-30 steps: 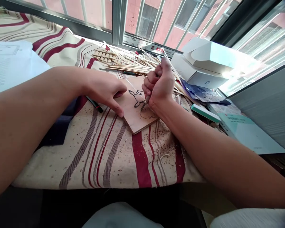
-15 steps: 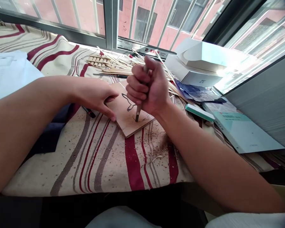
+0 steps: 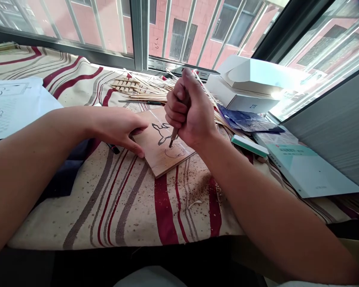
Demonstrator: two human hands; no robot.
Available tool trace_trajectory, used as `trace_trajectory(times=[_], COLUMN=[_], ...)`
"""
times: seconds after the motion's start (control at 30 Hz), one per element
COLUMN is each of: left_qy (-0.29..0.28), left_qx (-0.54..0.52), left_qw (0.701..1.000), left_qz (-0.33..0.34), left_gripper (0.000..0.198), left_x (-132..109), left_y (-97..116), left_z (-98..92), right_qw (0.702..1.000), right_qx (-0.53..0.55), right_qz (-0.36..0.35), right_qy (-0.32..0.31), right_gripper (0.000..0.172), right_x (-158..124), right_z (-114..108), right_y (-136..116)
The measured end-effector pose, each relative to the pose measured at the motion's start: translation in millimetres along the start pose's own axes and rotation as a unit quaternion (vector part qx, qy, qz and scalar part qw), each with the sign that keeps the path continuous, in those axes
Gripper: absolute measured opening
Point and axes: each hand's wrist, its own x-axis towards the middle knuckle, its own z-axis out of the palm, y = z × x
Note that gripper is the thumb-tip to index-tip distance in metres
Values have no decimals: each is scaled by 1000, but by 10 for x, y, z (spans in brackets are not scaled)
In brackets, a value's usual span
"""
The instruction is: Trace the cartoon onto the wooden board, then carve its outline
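My right hand point(image 3: 190, 111) is closed in a fist around a wood-carving chisel point(image 3: 174, 133). The chisel slants down, its narrow metal tip at the upper edge of a thinly drawn round outline on a flat wooden board point(image 3: 151, 149). Bolder dark lines of another figure point(image 3: 161, 133) lie just beyond the tip, partly covered by my fist. My left hand point(image 3: 124, 129) grips the board's left edge, with the thumb along the near side and the other fingertips curled at the far side. Wood crumbs point(image 3: 197, 187) and a pale curled shaving point(image 3: 195, 203) lie in front of the board.
Striped cloth point(image 3: 137, 223) covers the table. Thin wooden sticks point(image 3: 149, 85) are heaped behind the board. At right are a white box point(image 3: 242, 99), dark blue sheets point(image 3: 248, 119), a green-and-white block point(image 3: 249, 146) and a book point(image 3: 314, 171). Drawn paper point(image 3: 14, 103) and a pen point(image 3: 113, 148) lie left.
The chisel has tilted and turned, its tip now looking narrower and sitting slightly farther from the board's near corner. My left hand keeps its hold on the board. The view has shifted a little.
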Motion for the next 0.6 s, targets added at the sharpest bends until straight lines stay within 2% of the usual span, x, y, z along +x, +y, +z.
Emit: trace_trajectory(times=[0.1, 0.27, 0.6], left_qy=[10, 14, 4], left_qx=[2, -12, -3], left_qw=[1000, 1000, 1000], left_qz=[4, -2, -5], left_gripper=[58, 59, 56], left_x=[7, 11, -15], left_y=[-3, 10, 66], left_z=[7, 7, -44], right_qw=[999, 1000, 990], right_qx=[-15, -12, -59], right_qz=[12, -2, -29], right_qy=[30, 27, 126], right_gripper=[66, 66, 61], right_x=[26, 68, 134], right_z=[47, 82, 141], right_y=[53, 119, 173])
